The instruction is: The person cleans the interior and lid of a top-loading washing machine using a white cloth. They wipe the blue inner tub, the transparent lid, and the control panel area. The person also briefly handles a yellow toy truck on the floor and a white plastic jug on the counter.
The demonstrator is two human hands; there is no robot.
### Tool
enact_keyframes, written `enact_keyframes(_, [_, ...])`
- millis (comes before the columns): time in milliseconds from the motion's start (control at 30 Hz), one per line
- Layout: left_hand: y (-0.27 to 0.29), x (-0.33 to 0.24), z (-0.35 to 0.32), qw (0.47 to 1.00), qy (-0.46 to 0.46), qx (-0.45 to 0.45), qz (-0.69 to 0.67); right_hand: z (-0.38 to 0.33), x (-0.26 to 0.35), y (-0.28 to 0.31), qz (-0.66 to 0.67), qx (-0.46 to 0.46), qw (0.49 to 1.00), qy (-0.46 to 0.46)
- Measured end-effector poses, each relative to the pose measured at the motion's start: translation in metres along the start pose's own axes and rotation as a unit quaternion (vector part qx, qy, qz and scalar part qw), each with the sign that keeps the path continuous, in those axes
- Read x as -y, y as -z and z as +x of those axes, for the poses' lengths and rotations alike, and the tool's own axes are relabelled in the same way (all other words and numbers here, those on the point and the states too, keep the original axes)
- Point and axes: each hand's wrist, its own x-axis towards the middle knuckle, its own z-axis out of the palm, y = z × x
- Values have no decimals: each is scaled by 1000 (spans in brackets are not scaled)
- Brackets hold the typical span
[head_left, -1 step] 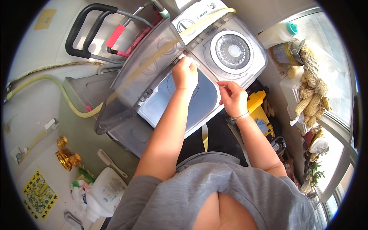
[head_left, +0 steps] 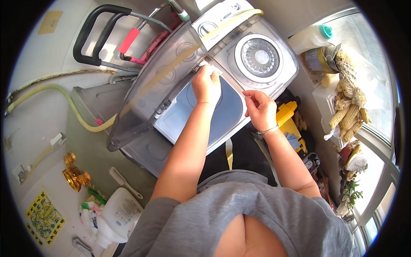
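1. The left hand (head_left: 206,83) is pressing a white cloth (head_left: 212,68) against the far rim of the washer (head_left: 239,60), fingers clenched on it, at the corner beside the lid hinge.
2. The clear lid (head_left: 154,85) is standing open, tilting left over the blue tub (head_left: 222,113).
3. The right hand (head_left: 260,109) is resting on the tub's right rim, fingers curled; whether it is grasping anything I cannot tell.
4. A round spinner cover (head_left: 260,57) is sitting just right of the tub.
5. A yellow hose (head_left: 64,100) is curving along the left wall, and a white jug (head_left: 117,216) is standing on the floor below.
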Motion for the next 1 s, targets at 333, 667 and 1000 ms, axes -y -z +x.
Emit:
enact_keyframes(333, [-16, 4, 6, 993, 49, 20, 106, 1, 2, -8, 40, 13, 999, -24])
enact_keyframes(667, [-5, -1, 27, 981, 125, 103, 110, 1, 7, -11, 48, 18, 999, -14])
enact_keyframes(1000, [-7, 12, -5, 986, 64, -9, -154, 6, 4, -8, 69, 5, 997, -33])
